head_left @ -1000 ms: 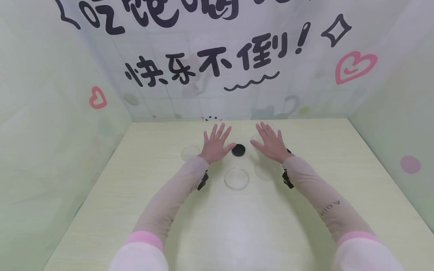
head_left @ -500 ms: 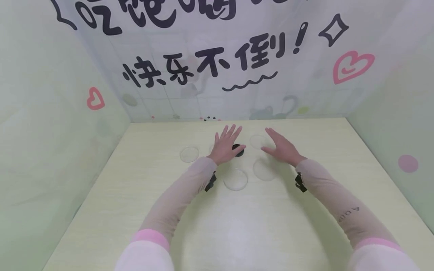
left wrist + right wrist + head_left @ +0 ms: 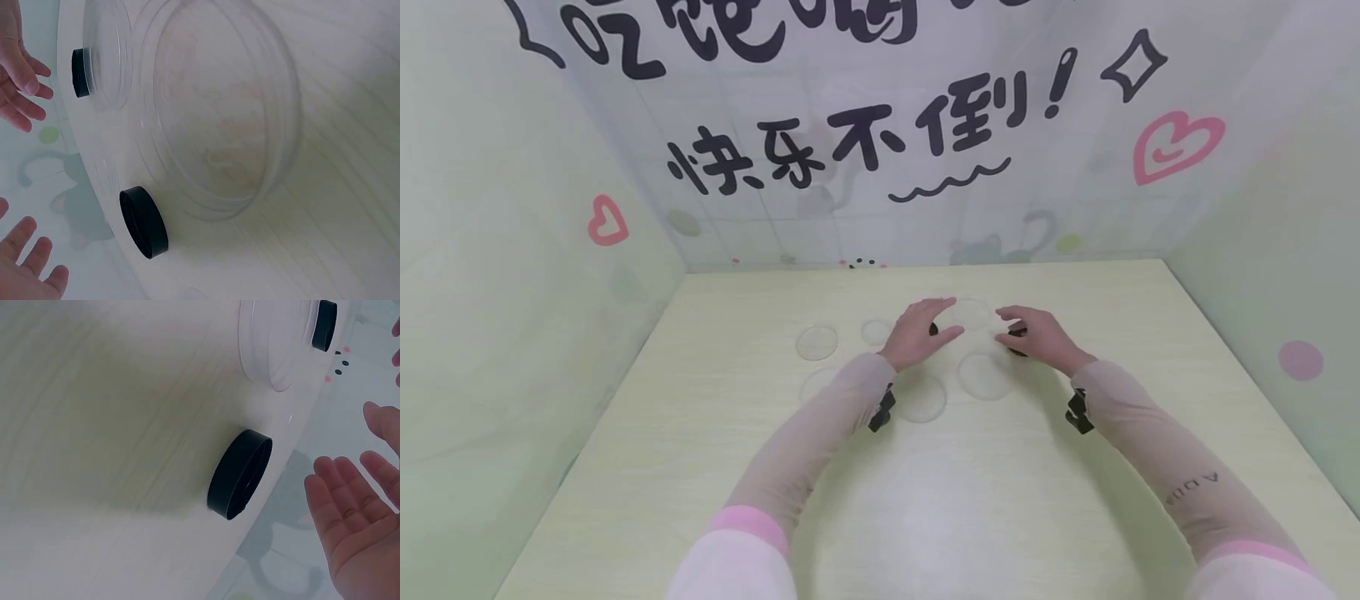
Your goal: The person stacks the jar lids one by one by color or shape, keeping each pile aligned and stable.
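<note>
Tabletop's back edge (image 3: 760, 272) beyond hands (image 3: 917, 333) (image 3: 1047, 335), black caps (image 3: 149, 224)

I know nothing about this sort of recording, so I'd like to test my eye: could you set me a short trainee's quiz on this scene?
1. True or false: the left hand is gripping a clear dish.
2. How many black round pieces show in the left wrist view? A) one, B) two, C) four.
3. In the head view, on which arm, left or right, does dark lettering show?

Key:
1. False; that hand holds nothing.
2. B.
3. The right arm, on its sleeve.
</note>
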### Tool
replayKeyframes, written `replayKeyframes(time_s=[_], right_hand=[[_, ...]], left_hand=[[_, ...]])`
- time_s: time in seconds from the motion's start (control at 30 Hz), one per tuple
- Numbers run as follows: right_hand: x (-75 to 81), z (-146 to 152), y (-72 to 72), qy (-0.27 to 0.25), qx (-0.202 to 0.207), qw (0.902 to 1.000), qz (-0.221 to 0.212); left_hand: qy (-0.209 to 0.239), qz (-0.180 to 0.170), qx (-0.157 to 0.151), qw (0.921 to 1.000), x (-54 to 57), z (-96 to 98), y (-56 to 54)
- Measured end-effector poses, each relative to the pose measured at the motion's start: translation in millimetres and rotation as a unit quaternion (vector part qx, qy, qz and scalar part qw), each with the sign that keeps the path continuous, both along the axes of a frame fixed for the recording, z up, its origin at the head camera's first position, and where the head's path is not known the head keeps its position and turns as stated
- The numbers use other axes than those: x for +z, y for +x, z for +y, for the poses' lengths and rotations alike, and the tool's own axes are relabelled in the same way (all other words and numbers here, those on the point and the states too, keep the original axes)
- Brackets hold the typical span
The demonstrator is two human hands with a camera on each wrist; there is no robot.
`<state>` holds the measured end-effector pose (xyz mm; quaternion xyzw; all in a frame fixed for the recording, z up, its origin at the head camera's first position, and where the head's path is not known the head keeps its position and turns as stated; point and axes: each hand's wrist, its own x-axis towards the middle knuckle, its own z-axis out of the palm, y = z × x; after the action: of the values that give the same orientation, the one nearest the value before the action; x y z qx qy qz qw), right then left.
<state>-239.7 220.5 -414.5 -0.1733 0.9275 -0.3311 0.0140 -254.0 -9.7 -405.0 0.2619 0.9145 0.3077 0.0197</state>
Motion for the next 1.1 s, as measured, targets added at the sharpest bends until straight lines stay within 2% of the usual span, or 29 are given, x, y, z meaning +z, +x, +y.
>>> replayKeyframes(time_s=[0.13,0.3,0.57,0.8,1.1], right_hand=[[-3.4,3,1.8,-0.008,-0.003,0.9999,-0.011],[-7.0,5,3.6,-0.015,0.007,0.9996,-0.021],[-15.2,4,5.8,0.001,0.026,0.9991,-0.034],[-24.2,4,7.8,0.037,0.027,0.9986,-0.028],[-31.0,4,5.8,0.038,0.025,0.9985,-0.029]], left_hand=[[0.039,-0.045,-0.012,0.9981,-2.4,6.4,1.3],[0.062,-0.080,-0.036,0.9942,-5.9,13.7,2.3],[0.062,-0.130,-0.031,0.9890,-12.6,21.8,2.9],[0.055,-0.150,-0.036,0.9865,-25.2,29.1,1.3],[0.042,-0.132,-0.021,0.9901,-35.3,32.0,3.4]])
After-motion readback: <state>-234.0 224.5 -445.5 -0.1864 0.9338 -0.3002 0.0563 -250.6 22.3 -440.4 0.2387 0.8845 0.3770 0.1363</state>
